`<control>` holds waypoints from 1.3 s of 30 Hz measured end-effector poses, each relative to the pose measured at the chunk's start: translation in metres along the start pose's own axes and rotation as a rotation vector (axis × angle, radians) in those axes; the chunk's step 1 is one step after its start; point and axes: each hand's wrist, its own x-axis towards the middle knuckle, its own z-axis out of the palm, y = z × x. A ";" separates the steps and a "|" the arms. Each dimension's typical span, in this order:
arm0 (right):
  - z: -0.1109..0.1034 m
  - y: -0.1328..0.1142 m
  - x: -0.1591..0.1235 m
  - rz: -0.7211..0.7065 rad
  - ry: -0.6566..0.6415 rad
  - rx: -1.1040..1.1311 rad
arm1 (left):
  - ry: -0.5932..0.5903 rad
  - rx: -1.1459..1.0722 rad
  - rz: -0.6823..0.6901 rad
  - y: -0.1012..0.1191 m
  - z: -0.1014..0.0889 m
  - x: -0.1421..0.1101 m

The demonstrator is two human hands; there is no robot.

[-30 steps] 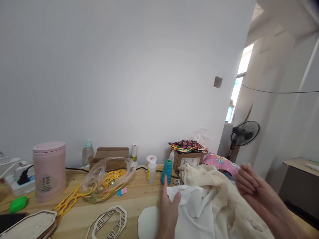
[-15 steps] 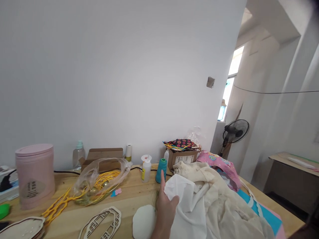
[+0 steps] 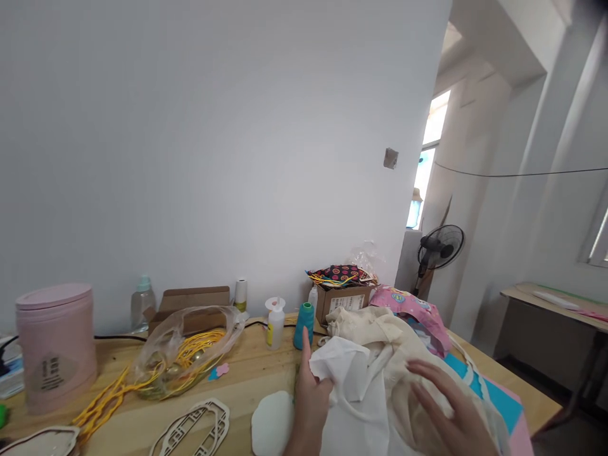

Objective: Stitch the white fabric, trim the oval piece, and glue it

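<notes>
My left hand [image 3: 311, 402] grips the edge of a white cloth [image 3: 354, 392], with the thumb bent over it and the index finger stretched upward. The cloth's upper corner stands raised beside that finger. Over a crumpled beige cloth [image 3: 380, 326] to the right is my right hand [image 3: 449, 411], its fingers apart; whether they touch the fabric I cannot tell. A pale flat piece with a wavy edge [image 3: 273, 421] lies left of my left hand. Just beyond the index finger stands a teal thread cone [image 3: 304, 326].
A small squeeze bottle [image 3: 275, 329] and a cardboard box of fabric [image 3: 342, 301] stand near the wall. Yellow cords [image 3: 202, 345] sit in a clear bag. A lattice frame [image 3: 194, 430] lies in front, and a pink canister [image 3: 57, 348] stands left. Blue sheets [image 3: 498, 402] lie right.
My right hand has come into view from the lower right, over the beige cloth. My left hand stays at the white cloth. The view has turned slightly right.
</notes>
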 end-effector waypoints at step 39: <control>0.110 0.012 0.048 -0.308 -0.023 -0.329 | -0.082 0.500 0.340 0.088 -0.047 0.008</control>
